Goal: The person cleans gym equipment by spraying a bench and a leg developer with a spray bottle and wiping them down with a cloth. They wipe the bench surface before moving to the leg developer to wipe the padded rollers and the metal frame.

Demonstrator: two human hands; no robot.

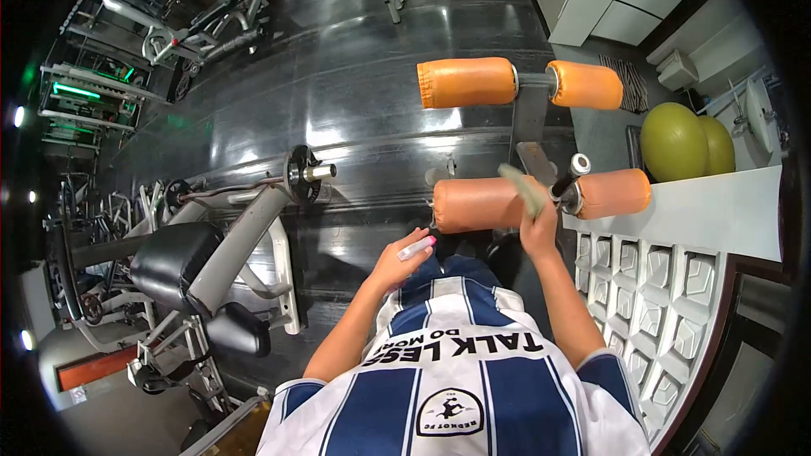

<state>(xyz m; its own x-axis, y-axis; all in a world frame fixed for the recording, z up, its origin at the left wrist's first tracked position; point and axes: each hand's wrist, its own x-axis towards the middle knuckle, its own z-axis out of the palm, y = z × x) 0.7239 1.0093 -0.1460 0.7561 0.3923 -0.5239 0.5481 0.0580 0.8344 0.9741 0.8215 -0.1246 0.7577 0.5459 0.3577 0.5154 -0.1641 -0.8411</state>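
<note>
While left fingers [410, 238] round tube [413, 249], right [535, 225] round cloth [525, 192], open floor [367, 131] beside roller's edge [438, 207]

Orange rollers [471, 205] bar the way ahead; the floor [380, 160] on their left gives passage.

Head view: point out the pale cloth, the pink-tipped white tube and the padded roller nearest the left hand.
Pale cloth [525, 192]: head view, middle of its length.
Pink-tipped white tube [414, 249]: head view, white body.
Padded roller [476, 205]: head view, orange cover.
</note>
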